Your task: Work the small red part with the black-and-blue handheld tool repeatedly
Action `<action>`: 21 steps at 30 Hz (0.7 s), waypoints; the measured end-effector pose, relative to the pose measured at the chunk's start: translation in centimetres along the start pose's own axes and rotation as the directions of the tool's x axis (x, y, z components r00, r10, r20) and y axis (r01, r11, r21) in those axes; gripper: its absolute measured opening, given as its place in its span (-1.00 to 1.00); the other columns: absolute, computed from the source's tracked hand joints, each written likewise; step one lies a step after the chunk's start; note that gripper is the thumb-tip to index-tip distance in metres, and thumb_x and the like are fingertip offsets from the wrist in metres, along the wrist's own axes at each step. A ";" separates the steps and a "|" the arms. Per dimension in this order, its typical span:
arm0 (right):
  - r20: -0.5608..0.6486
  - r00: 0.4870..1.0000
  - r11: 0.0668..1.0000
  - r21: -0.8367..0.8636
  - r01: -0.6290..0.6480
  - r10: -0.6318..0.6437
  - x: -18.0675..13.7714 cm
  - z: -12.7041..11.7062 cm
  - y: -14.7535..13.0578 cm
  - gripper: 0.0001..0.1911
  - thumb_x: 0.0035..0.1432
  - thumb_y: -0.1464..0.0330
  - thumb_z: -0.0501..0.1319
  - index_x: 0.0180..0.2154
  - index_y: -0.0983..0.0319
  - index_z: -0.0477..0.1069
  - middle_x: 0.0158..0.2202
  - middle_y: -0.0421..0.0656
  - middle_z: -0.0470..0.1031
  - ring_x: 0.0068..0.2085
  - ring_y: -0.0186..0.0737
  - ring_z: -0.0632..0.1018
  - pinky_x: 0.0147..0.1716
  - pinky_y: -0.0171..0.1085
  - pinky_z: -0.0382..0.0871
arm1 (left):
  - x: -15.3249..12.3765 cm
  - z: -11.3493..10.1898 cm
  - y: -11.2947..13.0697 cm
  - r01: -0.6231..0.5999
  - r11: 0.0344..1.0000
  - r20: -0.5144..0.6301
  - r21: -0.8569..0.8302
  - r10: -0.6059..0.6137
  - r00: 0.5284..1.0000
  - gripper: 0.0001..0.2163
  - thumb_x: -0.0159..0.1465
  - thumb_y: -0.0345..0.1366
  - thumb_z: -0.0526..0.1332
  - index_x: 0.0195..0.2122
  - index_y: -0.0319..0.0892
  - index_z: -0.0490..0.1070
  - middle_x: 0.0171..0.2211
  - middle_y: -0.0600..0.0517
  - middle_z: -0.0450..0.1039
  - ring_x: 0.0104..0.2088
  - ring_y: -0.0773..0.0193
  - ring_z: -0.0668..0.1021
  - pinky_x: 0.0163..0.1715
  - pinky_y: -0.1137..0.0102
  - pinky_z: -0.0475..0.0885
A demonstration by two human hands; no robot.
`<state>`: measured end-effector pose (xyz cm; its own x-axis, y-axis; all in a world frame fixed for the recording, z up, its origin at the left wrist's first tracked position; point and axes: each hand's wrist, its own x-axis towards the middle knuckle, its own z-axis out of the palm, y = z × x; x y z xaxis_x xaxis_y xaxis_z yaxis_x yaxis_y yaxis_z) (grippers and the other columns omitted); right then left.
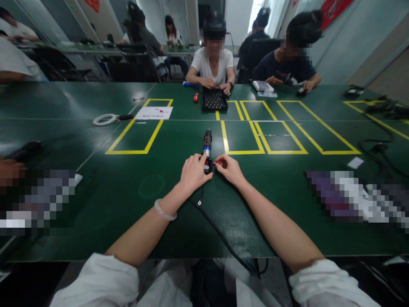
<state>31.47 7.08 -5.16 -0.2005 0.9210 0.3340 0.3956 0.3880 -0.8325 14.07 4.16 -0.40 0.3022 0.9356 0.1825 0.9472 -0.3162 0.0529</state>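
In front of me on the green table lies a slim corded power tool [207, 140] with a black nose, a thin spindle pointing away from me, a silver-and-blue band and what look like bare inner parts at its near end. My left hand [193, 170] lies around its near end from the left, fingers over it and thumb below. From the right, my right hand [229, 167] pinches a thin red piece against the tool's near end; its exact kind is too small to tell. A black power cord [220, 234] runs toward me over the table edge, beside a small ring terminal [200, 203].
Yellow tape outlines [244, 152] mark the table ahead. A white paper [155, 112] and a coiled white cable [105, 120] lie ahead to the left. Opposite, a person works over a black parts tray [214, 102], beside a red-handled tool [196, 97]. Black cables [383, 108] lie far right.
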 end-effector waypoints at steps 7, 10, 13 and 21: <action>0.072 0.995 0.997 -0.045 0.065 -0.062 0.1 0.4 0.5 -0.86 0.14 0.32 0.21 -0.23 0.22 0.44 -0.31 -0.17 0.46 -0.38 -0.31 0.43 -0.31 -0.29 0.30 | -0.2 0.0 0.0 0.001 1.000 -0.018 -0.026 -0.001 1.000 -0.36 0.18 -0.06 0.20 0.25 -0.20 0.14 -0.03 -0.18 0.33 -0.03 0.00 0.39 -0.02 0.21 0.27; 0.052 0.995 0.995 -0.059 0.086 -0.083 0.2 0.4 0.5 -0.87 0.14 0.33 0.23 -0.25 0.22 0.46 -0.31 -0.16 0.42 -0.38 -0.30 0.42 -0.31 -0.28 0.31 | -0.3 0.0 0.1 0.016 0.998 0.005 -0.054 -0.016 1.000 -0.35 0.19 -0.06 0.19 0.26 -0.19 0.11 0.01 -0.19 0.32 -0.02 0.00 0.39 -0.04 0.21 0.28; 0.051 0.996 0.996 -0.049 0.076 -0.074 0.1 0.4 0.3 -0.84 0.12 0.34 0.23 -0.22 0.22 0.45 -0.33 -0.17 0.44 -0.38 -0.30 0.43 -0.31 -0.28 0.33 | -0.4 0.2 0.2 0.035 0.997 0.015 -0.070 -0.034 0.999 -0.35 0.19 -0.07 0.19 0.28 -0.16 0.09 0.04 -0.20 0.30 -0.01 -0.01 0.39 -0.07 0.21 0.30; 0.007 1.000 0.999 0.041 0.003 -0.003 -0.2 0.3 -0.5 -0.80 0.13 0.38 0.12 -0.17 0.22 0.39 -0.36 -0.18 0.54 -0.42 -0.30 0.47 -0.36 -0.31 0.32 | -0.4 0.3 0.4 0.060 0.997 -0.011 -0.056 -0.061 0.998 -0.38 0.25 0.03 0.12 0.27 -0.14 0.11 0.02 -0.19 0.30 -0.05 -0.01 0.42 -0.12 0.22 0.32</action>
<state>31.11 6.69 -4.96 -0.2077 0.9195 0.3339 0.3575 0.3890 -0.8490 14.42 3.71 -0.78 0.2425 0.9514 0.1899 0.9563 -0.2674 0.1185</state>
